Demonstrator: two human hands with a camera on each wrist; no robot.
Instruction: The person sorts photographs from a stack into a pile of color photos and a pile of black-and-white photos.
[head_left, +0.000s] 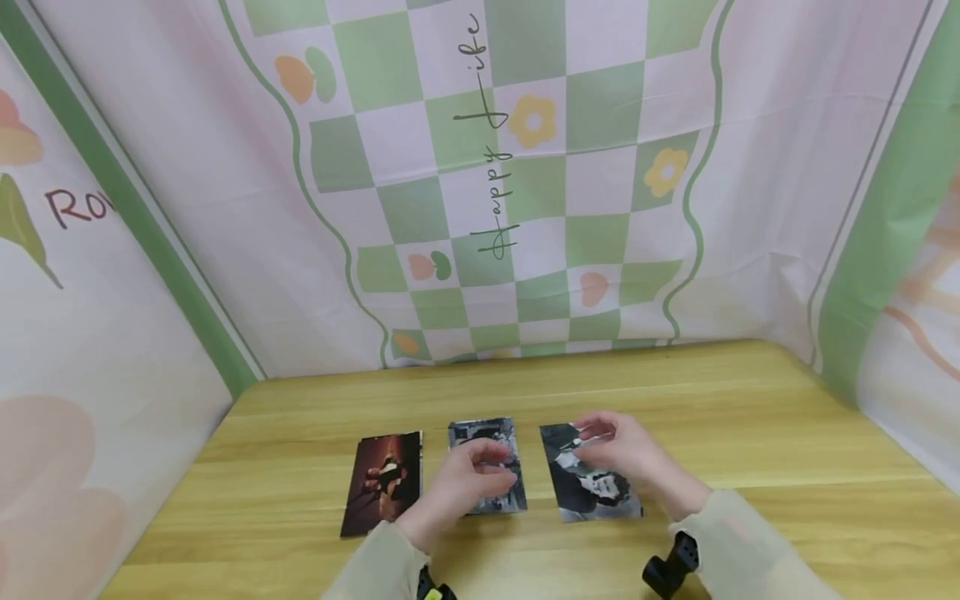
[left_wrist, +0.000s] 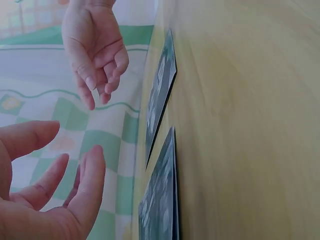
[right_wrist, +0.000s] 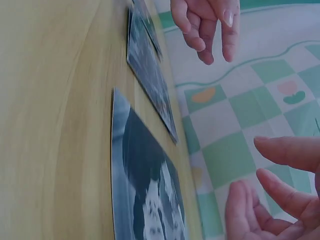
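Three photo prints lie in a row on the wooden table. On the left is a dark reddish photo (head_left: 384, 483). The middle black-and-white photo (head_left: 504, 500) is partly covered by my left hand (head_left: 471, 475), which hovers over it with loosely bent fingers and nothing in them. My right hand (head_left: 626, 450) hovers over the upper right of the right-hand black-and-white photo (head_left: 592, 487), fingers apart and holding nothing. In the left wrist view, the middle photo (left_wrist: 161, 200) shows a layered edge. The right wrist view has the right-hand photo (right_wrist: 145, 185) flat below my fingers (right_wrist: 285, 150).
The wooden table (head_left: 262, 467) reaches back to a hanging cloth (head_left: 525, 192) with green and white checks. More printed cloth (head_left: 112, 292) hangs at the left and right sides. A black wrist device (head_left: 671, 567) sits at my right sleeve.
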